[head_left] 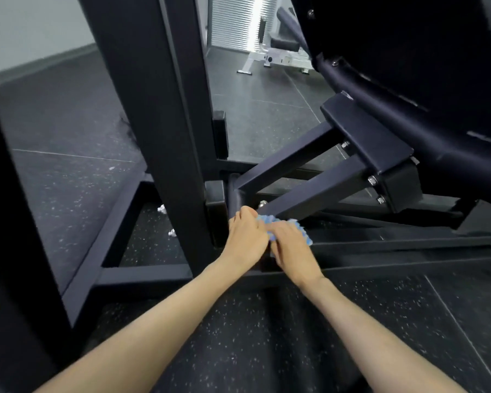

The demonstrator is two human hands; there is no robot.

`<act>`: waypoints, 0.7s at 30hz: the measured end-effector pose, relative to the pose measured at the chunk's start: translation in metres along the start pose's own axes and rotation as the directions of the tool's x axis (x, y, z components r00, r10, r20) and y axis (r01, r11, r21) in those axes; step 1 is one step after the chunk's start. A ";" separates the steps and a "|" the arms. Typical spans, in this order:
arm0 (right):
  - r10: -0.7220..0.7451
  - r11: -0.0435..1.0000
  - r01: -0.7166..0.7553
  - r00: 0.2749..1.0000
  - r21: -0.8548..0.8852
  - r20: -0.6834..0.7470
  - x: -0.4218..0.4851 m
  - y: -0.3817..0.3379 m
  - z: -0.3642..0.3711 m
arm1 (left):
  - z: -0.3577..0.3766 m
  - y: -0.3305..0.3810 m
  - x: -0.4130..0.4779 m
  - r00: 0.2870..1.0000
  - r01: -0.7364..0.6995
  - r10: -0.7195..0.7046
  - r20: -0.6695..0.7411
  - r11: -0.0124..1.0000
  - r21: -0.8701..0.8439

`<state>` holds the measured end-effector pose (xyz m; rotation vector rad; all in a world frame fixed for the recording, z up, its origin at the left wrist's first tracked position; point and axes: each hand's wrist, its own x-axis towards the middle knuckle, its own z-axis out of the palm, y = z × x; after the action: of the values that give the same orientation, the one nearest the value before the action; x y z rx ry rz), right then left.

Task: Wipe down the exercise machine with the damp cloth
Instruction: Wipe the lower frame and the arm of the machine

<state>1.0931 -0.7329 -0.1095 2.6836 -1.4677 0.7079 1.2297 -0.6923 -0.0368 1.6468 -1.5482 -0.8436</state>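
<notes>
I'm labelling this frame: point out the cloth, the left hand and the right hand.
cloth (pixel 301 228): head view, blue edge showing past the fingers.
left hand (pixel 245 236): head view, back of hand.
right hand (pixel 291 248): head view, back of hand.

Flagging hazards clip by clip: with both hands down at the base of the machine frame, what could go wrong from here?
1. Both hands bunch the blue cloth beside a protruding bolt; knuckles might scrape it.
2. Fingers work in the tight corner where the angled struts meet the base; if that linkage moved, they might get pinched.
3. The padded seat overhangs closely, so rising carelessly may bump the head.
</notes>
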 end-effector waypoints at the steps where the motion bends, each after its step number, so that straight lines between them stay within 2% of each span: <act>1: 0.051 0.998 -0.053 0.996 -0.024 -0.079 -0.002 0.011 -0.001 | -0.002 -0.001 -0.003 0.999 0.034 -0.034 0.025 0.999 -0.009; 5: 0.248 0.969 -0.247 0.954 0.025 -0.170 -0.003 -0.016 0.008 | -0.003 -0.001 -0.015 0.994 0.097 -0.096 0.043 0.995 -0.037; 8: 0.084 0.996 -0.085 0.985 0.000 -0.151 -0.003 -0.051 0.025 | 0.012 -0.004 -0.024 0.997 -0.007 0.002 -0.073 0.998 -0.067; 10: 0.020 0.986 -0.003 0.995 0.165 -0.097 -0.003 -0.048 0.033 | 0.017 -0.006 -0.029 0.990 -0.053 0.039 -0.137 0.993 -0.105; 13: -0.123 0.992 0.122 0.992 0.033 0.025 -0.013 -0.014 0.020 | 0.015 -0.015 -0.039 0.977 -0.132 0.103 -0.185 0.980 -0.151; 14: -0.138 0.990 0.137 0.990 0.018 0.020 -0.015 0.004 0.012 | 0.013 -0.020 -0.042 0.970 -0.174 0.147 -0.192 0.975 -0.136; 17: -0.164 0.982 0.160 0.986 -0.103 -0.031 -0.016 0.040 -0.019 | 0.001 -0.032 -0.049 0.934 -0.316 0.295 -0.203 0.945 -0.080; 19: -0.242 0.946 0.226 0.970 -0.234 -0.039 -0.001 0.040 -0.038 | -0.014 -0.037 -0.051 0.878 -0.418 0.392 -0.276 0.907 -0.043; 21: -0.276 0.930 0.204 0.937 -0.306 -0.214 0.026 0.030 -0.060 | -0.029 -0.033 -0.052 0.811 -0.468 0.433 -0.395 0.884 0.007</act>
<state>1.0584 -0.7574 -0.0523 2.3959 -1.0617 0.7303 1.2683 -0.6379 -0.0499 1.2055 -1.4978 -0.3014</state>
